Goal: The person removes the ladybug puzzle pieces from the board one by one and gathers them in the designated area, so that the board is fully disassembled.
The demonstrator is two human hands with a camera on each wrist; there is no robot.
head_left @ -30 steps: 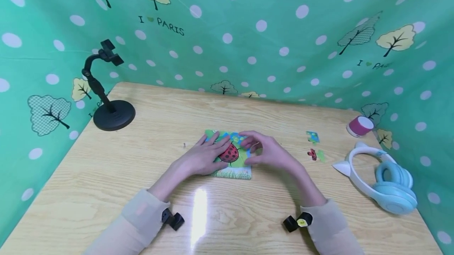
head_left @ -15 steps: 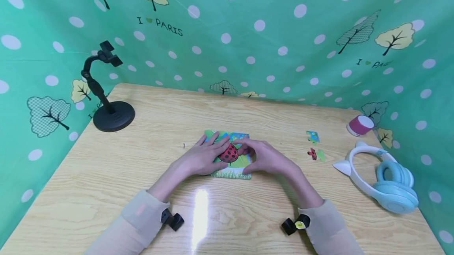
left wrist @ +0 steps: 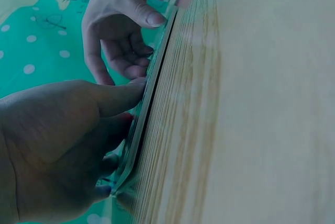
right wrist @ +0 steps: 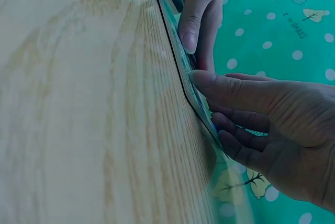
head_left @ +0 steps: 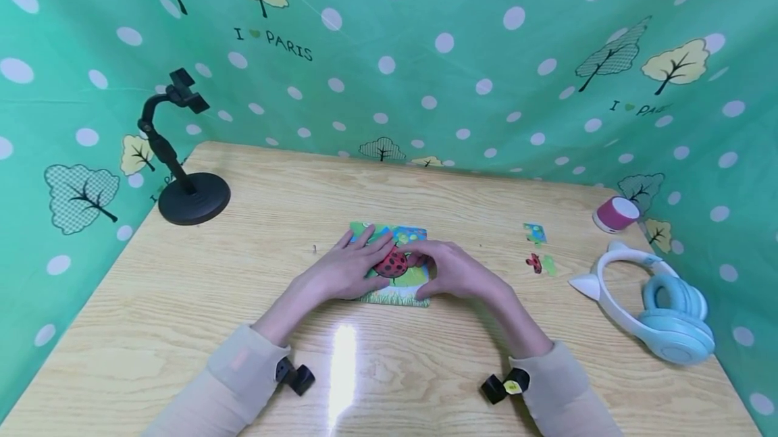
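A flat jigsaw puzzle point(head_left: 392, 300) with a red ladybug point(head_left: 394, 263), green ground and blue top lies at mid-table in the head view. My left hand point(head_left: 340, 275) rests on its left half, fingers spread and straight, covering much of it. On the right half, my right hand point(head_left: 456, 270) touches the puzzle with bent fingers beside the ladybug. Its thumb is down near the lower right corner, well apart from the index fingertip. The right wrist view shows the thumb point(right wrist: 204, 79) and fingertips along the thin board's point(right wrist: 180, 72) surface. Nothing shows pinched between them.
Loose puzzle pieces lie to the right: a blue one point(head_left: 535, 232), a red one point(head_left: 534, 263) and a green one point(head_left: 549, 265). Beyond them are a magenta speaker point(head_left: 615, 215) and blue headphones point(head_left: 675, 329). A black phone stand point(head_left: 193, 198) stands back left.
My right hand has moved left and slightly down, from over the puzzle's right edge onto it, next to the ladybug. The left hand has stayed in place.
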